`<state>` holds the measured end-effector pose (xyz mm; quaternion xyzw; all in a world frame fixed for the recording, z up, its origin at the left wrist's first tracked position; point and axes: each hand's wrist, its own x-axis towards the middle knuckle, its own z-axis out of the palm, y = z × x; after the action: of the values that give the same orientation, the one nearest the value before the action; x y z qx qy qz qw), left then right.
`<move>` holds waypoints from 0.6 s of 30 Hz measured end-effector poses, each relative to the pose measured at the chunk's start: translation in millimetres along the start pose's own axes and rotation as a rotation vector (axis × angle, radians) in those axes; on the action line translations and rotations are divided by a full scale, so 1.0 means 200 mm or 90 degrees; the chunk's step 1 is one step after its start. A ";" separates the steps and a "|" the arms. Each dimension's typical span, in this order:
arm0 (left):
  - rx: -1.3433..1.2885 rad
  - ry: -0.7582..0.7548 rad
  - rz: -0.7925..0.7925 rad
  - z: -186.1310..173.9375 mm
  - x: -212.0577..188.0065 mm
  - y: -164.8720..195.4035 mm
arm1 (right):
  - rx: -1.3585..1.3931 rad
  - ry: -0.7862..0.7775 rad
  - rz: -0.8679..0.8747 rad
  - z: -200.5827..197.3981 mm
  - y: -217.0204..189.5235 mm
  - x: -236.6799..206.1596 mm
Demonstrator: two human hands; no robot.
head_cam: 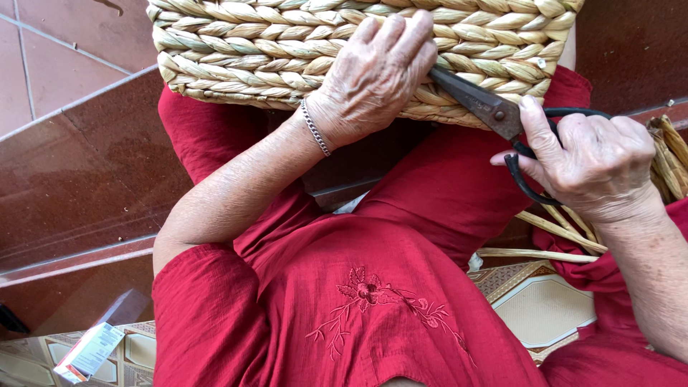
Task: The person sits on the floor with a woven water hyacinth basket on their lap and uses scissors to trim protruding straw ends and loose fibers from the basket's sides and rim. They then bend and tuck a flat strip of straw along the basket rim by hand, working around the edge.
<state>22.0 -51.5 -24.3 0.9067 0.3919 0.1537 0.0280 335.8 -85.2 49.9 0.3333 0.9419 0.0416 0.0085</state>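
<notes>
A woven straw basket [272, 43] rests on my lap at the top of the head view. My left hand [376, 72] lies on its side, fingers curled over the braided strands, a silver bracelet at the wrist. My right hand [595, 161] grips the black handles of a pair of dark metal scissors [494, 111]. The scissor blades point left and run under my left hand, against the basket's lower edge.
My red embroidered garment [358, 301] fills the lower middle. Loose dry straw strands [559, 233] lie under my right hand and more at the right edge [670, 158]. Brown tiled steps [79, 165] are at the left, a small printed packet [89, 351] at bottom left.
</notes>
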 end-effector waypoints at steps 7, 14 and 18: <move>-0.208 0.050 -0.064 -0.19 -0.13 0.02 | 0.082 -0.014 0.082 0.03 0.07 -0.16; -0.373 -0.198 -0.068 -0.32 -0.26 0.09 | 0.178 0.030 0.144 0.09 0.12 -0.23; -0.242 0.030 -0.152 -0.26 -0.21 -0.16 | 0.100 0.042 0.120 0.06 0.08 -0.09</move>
<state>-44.1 -63.4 9.6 0.8283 0.4611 0.2415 0.2072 360.8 -82.4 38.3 0.4186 0.9064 -0.0207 -0.0522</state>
